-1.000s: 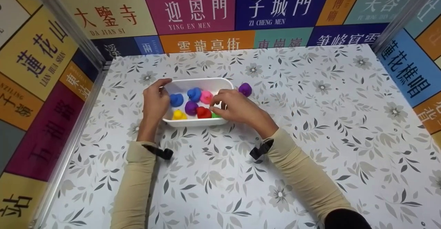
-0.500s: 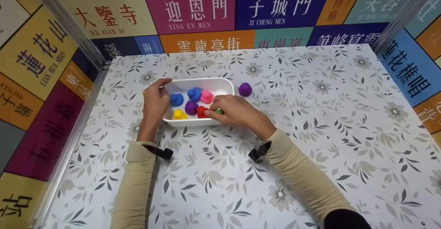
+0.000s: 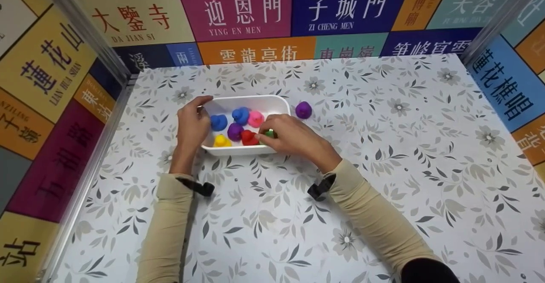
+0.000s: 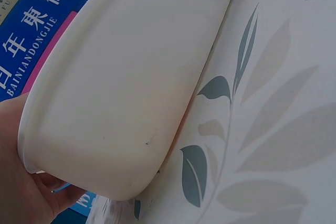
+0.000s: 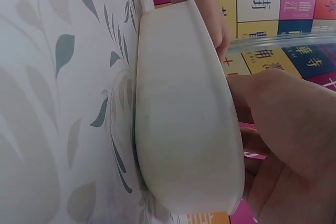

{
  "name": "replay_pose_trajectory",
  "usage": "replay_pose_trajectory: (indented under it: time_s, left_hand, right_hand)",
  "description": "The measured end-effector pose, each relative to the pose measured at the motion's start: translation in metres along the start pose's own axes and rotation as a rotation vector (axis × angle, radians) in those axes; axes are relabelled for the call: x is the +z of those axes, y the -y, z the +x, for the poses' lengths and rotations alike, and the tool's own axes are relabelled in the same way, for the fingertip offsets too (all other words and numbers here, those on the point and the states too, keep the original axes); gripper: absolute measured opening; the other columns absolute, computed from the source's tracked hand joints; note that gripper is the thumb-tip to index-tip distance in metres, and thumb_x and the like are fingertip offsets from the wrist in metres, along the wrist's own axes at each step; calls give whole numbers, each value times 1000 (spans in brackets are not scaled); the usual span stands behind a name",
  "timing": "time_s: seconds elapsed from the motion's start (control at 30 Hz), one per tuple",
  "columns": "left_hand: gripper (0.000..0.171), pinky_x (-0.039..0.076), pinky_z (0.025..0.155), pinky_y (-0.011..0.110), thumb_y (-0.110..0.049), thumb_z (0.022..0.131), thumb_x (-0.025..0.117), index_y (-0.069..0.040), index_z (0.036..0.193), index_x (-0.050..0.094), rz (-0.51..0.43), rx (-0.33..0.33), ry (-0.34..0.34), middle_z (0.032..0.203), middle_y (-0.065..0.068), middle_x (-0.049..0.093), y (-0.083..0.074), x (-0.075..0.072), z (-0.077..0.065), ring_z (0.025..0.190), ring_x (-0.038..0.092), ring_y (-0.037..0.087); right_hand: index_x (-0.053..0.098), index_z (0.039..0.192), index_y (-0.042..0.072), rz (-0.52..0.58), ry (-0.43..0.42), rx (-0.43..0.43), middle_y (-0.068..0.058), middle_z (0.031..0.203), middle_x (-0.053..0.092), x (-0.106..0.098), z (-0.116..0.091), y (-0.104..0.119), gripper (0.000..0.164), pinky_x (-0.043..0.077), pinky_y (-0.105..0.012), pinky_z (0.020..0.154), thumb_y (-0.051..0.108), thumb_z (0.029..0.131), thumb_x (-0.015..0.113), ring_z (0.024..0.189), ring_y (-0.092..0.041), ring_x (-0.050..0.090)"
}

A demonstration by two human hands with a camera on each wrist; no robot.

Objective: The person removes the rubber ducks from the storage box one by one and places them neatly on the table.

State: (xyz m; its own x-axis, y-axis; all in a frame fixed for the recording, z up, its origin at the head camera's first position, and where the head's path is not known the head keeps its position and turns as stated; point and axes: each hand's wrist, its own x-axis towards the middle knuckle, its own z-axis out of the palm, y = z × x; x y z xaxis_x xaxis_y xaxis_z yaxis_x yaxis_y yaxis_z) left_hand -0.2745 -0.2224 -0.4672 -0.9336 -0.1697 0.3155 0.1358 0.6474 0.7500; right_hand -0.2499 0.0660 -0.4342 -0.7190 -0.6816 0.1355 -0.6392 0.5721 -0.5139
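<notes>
Fingers [image 3: 268, 123] curled, we pinch a small green toy [image 3: 270, 133] with our right grip [image 3: 296, 134] inside a white rectangular plastic tub [image 3: 238, 150] — our left grip [image 3: 191, 125] holds its left end on the leaf-patterned white desk [image 3: 255, 219].

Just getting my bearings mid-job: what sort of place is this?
Probably a small tabletop work booth: a floral tabletop, colourful lettered panels on three sides, and grey posts at the far corners.

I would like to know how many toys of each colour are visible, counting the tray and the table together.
Blue toys: 2
Purple toys: 2
Yellow toy: 1
Red toy: 1
Pink toy: 1
Green toy: 1, partly hidden
Total: 8 visible toys
</notes>
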Motion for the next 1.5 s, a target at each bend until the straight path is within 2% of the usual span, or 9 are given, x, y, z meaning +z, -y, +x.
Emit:
replay_pose_trajectory:
  time_s: [0.17,0.37,0.63,0.83,1.03,1.27,1.5]
  left_hand:
    - [45,55,98,40,4,101,46,-8,132,77,-11,-5,5,132,13,78,-1,0,0,108,71,28]
    - [45,55,99,39,3,101,47,-8,132,77,-17,-9,8,133,13,78,-1,0,0,110,71,28]
    - [45,55,102,41,2,102,46,-8,134,76,-7,-30,15,135,13,77,0,0,0,113,71,28]
    - [44,55,100,40,3,101,48,-8,133,76,-11,-20,7,134,13,77,-1,-1,0,111,71,27]
    - [43,55,102,41,3,101,47,-7,131,77,-10,-6,2,132,13,78,1,0,0,113,72,27]
    - [43,53,95,38,3,101,47,-8,131,77,-18,-8,2,131,12,78,0,-1,0,105,71,27]
    - [43,54,101,40,3,102,48,-8,132,76,-11,-13,9,133,12,77,0,0,-1,111,71,26]
  right_hand:
    - [82,105,12,29,-27,2,-5,98,72,-1,1,-1,17,50,-33,78,28,102,75,89,-20,62]
    - [78,114,9,73,-37,30,-8,111,71,-4,2,-2,24,56,-37,88,26,97,82,101,-26,65]
    - [77,122,8,78,-46,18,-11,120,71,-6,1,-5,25,60,-42,96,18,99,77,107,-29,68]
    - [76,125,7,133,-78,-11,-11,120,73,-8,1,-6,29,62,-47,94,16,98,78,102,-28,70]
    - [77,125,8,152,-119,-53,-10,117,74,-11,-2,-7,29,61,-42,92,17,97,80,100,-25,70]
    - [78,122,7,182,-185,-106,-10,114,72,-17,-7,-12,26,61,-45,89,15,97,80,97,-25,70]
    - [79,123,10,204,-228,-99,-8,115,72,-23,-18,-22,28,59,-46,85,13,95,80,95,-22,66]
